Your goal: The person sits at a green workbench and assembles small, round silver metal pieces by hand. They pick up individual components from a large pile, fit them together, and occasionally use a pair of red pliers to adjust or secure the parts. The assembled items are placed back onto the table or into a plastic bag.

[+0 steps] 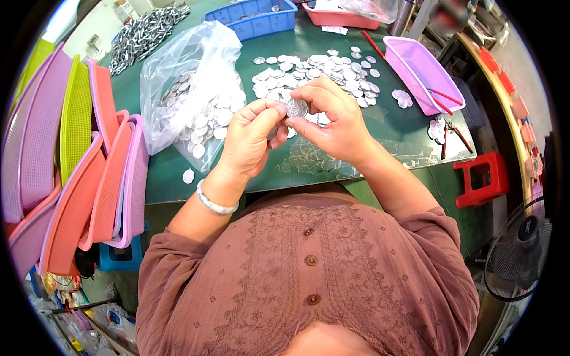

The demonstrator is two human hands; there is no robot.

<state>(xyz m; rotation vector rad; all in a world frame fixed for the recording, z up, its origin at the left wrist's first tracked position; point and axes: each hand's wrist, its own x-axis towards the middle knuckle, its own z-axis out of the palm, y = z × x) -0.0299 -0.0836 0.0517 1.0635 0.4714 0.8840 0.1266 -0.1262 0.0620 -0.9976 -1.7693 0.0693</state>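
Both my hands are raised over the near part of the green table, close together. Between the thumb and fingers of my right hand (332, 115) is a round silver medallion (297, 107) with a raised pattern. My left hand (252, 133) is closed, its thumb tip at the medallion's left edge. Part of another silver disc (272, 132) shows among its curled fingers. Behind the hands spreads a loose pile of silver medallions (338, 72). To the left, an open clear plastic bag (169, 71) lies with many more discs spilling from its mouth.
Stacked pink, purple and green baskets (74, 113) stand at the left. A blue tray (255, 25), a pink tray (350, 18) and a heap of metal pieces (145, 38) line the back. A purple basket (415, 65) and red-handled pliers (460, 139) lie right, near a red stool (482, 181).
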